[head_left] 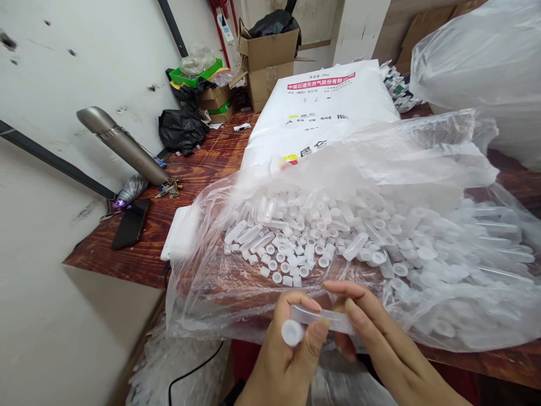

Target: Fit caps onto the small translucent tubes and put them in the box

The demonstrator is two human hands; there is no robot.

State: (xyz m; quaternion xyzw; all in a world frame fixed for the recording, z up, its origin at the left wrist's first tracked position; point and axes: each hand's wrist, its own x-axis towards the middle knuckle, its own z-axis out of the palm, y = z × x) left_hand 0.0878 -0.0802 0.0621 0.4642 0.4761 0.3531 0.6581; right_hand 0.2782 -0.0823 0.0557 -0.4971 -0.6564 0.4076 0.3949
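Note:
Over the table's front edge, my left hand point(291, 355) is closed around a translucent plastic tube point(323, 317), pinched between thumb and curled index finger. A round white end, which looks like a cap point(292, 332), pokes out of the same hand beneath the tube. My right hand point(380, 332) has its fingers around the tube's right end and partly hides it. Just beyond my hands, many small white caps point(291, 262) and loose translucent tubes point(356, 246) lie in a heap on and in a clear plastic bag point(203, 304).
A large printed white sack point(321, 107) lies behind the heap. Leftward on the wooden table point(220, 155) are a phone point(131, 224), keys point(169, 188), a metal flask point(122, 145) and a white device point(181, 232). Cardboard boxes point(268, 67) stand at the back; a black cable point(194, 363) hangs below.

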